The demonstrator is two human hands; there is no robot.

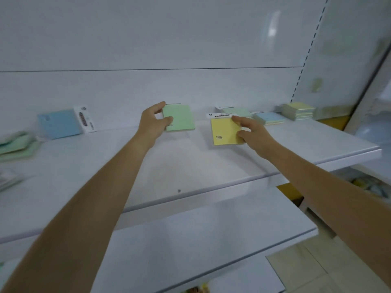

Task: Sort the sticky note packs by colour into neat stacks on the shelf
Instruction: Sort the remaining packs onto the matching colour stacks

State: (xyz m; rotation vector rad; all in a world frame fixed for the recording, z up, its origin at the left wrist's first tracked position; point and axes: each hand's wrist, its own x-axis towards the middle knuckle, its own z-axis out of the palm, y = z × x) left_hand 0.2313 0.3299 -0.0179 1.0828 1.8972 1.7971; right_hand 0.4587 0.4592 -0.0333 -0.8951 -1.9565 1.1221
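Shelf (190,166) | left hand (152,122) grips green pack (182,118) | right hand (255,135) holds yellow pack (224,132)

i see a smooth white shelf (190,166) with a faint sheen, a glossier back panel (148,39), and matt paper on the green pack (182,117) and yellow pack (224,130).

The left hand (153,121) covers the left edge of the green pack (182,117). The right hand (257,136) hides the right edge of the yellow pack (224,132); grip or touch cannot be told. Print (219,137) left of its thumb is unreadably small. Far left of the fingers, blurred green packs (14,144) leave the frame.
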